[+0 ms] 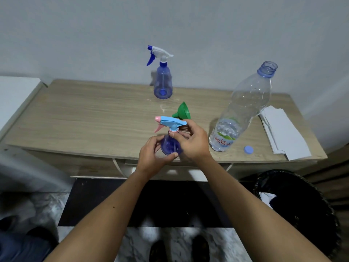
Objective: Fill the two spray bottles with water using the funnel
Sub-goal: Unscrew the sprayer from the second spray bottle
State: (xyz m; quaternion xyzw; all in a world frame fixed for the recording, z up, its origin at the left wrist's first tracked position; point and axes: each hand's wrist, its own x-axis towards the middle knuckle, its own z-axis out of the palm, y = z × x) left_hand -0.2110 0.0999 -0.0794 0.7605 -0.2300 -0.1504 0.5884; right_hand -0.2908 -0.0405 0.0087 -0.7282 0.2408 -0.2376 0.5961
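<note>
Centrally, low in the frame, the spray bottle with the pink-and-blue trigger head (171, 133) was gripped at its body by the left hand (154, 155), while its pink collar was pinched by the right hand (190, 141). Just behind it the green funnel (182, 111) was lying on the wooden table (85, 114), the second spray bottle (162, 76) was standing upper centre, and the uncapped water bottle (243, 108) was standing at right.

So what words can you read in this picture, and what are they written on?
"Le Minerale" in red letters, on the label of the big clear water bottle.
Smaller print on that label: too blurred to read.
Spray bottles, green funnel, blue cap, white papers: no writing shows.
</note>
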